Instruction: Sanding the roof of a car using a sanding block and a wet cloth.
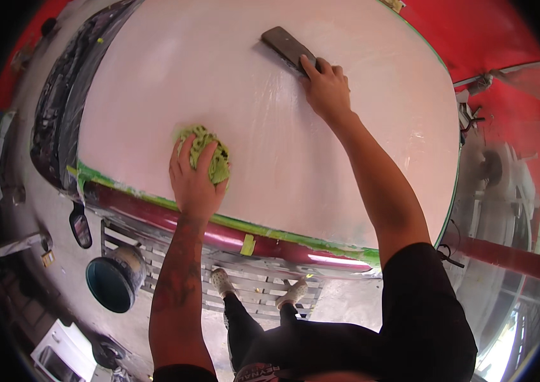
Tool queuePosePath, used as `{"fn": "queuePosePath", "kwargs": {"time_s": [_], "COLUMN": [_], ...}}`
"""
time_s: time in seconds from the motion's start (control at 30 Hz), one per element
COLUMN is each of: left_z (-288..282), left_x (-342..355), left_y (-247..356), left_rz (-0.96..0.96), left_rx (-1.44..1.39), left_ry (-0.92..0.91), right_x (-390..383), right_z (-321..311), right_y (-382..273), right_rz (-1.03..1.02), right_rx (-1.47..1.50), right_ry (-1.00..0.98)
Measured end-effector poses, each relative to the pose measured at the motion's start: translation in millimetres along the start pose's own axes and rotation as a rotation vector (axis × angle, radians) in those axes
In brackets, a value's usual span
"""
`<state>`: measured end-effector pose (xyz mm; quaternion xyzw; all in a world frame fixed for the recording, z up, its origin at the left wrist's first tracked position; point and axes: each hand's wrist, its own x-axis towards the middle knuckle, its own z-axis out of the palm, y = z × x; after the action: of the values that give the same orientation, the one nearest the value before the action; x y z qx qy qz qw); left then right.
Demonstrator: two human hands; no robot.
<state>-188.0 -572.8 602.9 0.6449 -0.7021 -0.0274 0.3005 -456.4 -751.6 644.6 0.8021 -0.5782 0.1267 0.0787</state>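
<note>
Right hand (330, 92) grips dark block (286, 48), 12 o'clock on panel (155, 76) | left hand (195, 188) clasps green cloth (219, 161), 8 o'clock | we judge block light, stiff (sheen suggests slipperiness): hold its 4-o'clock end; cloth soft

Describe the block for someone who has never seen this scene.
Start at the broad pale panel filling the upper middle. Near its top, the right hand grips one end of a long dark block. Its straight edges set it apart from the crumpled green cloth in the left hand.

Pale glare streaks the panel (270, 137); fisheye edges bend.
</note>
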Motion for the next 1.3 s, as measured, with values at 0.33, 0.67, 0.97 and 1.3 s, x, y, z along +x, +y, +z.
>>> {"fn": "queuePosePath", "kwargs": {"time_s": [0.33, 0.67, 0.97, 1.3], "left_z": [-6, -7, -27, -37], "left_x": [1, -3, -40, -42], "left_y": [2, -39, -116, -135], "left_rz": [-0.006, -0.072, -0.411, -0.422], "left_rx": [-0.020, -0.323, -0.118, -0.161], "left_ry": [0.032, 0.294, 0.681, 0.724], "right_x": [-227, -124, -211, -208], "right_z": [-80, -26, -55, -48], "right_y": [-8, -95, -70, -96], "right_rz": [-0.313, -0.354, -0.463, -0.542], "right_rx": [0.054, 0.084, 0.071, 0.047], "right_ry": [-0.221, -0.026, -0.207, -0.128]}}
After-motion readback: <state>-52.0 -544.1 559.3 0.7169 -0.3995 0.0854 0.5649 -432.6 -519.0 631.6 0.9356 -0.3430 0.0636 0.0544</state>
